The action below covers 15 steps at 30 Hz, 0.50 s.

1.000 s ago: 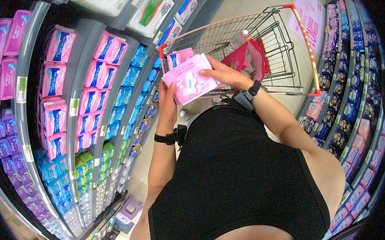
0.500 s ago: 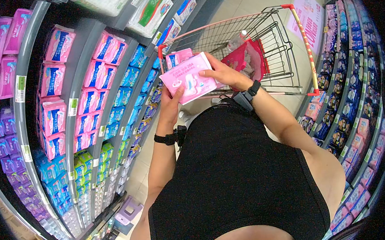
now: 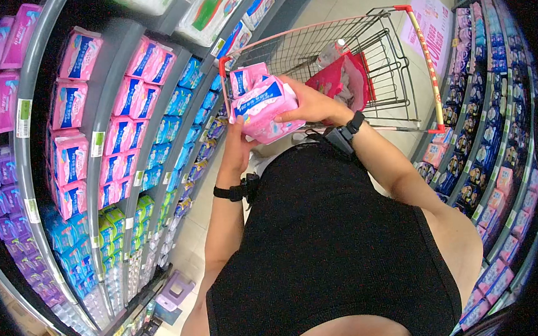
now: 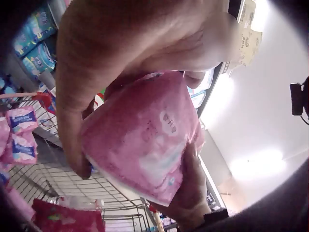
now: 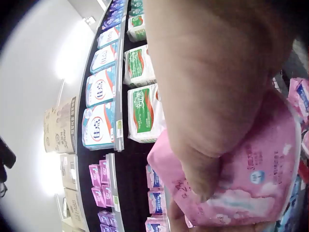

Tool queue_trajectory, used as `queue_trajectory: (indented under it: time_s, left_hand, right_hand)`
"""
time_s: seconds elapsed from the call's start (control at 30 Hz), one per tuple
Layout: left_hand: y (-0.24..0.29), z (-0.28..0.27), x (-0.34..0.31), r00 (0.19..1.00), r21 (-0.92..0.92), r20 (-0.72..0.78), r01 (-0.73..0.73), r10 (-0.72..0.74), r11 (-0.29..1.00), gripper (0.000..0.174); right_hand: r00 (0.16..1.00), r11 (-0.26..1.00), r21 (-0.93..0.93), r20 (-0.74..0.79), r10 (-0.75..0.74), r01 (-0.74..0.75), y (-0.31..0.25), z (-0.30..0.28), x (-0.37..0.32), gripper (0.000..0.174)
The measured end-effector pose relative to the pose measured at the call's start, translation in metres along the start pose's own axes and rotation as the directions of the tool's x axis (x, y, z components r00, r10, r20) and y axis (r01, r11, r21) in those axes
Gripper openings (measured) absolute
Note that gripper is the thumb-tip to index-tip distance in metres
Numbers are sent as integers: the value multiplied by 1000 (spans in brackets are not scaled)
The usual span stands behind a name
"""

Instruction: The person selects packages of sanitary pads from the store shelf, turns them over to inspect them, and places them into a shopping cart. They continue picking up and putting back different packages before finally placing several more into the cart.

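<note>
Between my two hands is a pink pack of sanitary pads (image 3: 267, 110), tilted so a blue-and-white printed side faces up in the head view. My left hand (image 3: 236, 150) grips its left lower edge. On the other side my right hand (image 3: 309, 104) grips it, thumb across the pack. The left wrist view shows the pack's pink face (image 4: 140, 130), with my left hand (image 4: 125, 43) over it and my right hand (image 4: 192, 191) at its far edge. Just beyond, more pink packs (image 4: 22, 120) lie in the shopping cart (image 3: 392, 53).
A red bag (image 3: 338, 83) and a clear bottle (image 3: 332, 51) lie in the cart. Shelves of pink pad packs (image 3: 68, 104) and blue packs (image 3: 177, 101) stand on the left. Another stocked shelf (image 3: 486, 153) runs along the right. A purple box (image 3: 174, 290) stands low at the left.
The pack in my hands has been turned from its flat pink face to a blue-and-white printed side. Both hands stay on it, over the cart's near end.
</note>
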State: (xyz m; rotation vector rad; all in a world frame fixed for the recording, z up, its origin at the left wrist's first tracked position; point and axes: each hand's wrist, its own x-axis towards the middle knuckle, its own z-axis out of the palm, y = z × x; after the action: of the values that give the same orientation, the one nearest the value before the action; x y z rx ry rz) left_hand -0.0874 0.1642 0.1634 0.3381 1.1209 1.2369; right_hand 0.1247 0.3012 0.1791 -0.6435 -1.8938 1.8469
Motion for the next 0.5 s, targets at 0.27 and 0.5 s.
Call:
queue_trajectory:
  time_s: [0.27,0.5]
  left_hand:
    - [-1,-4,-3,997,30,41,67,-68,997,57]
    - [-5,-1,2,996,59,16,-85,84,995,56]
  right_hand:
    - [981,967,-178,102,-165,181,4,-2,4,98]
    - [996,989,-130,50,-67,73,-7,-5,0,96]
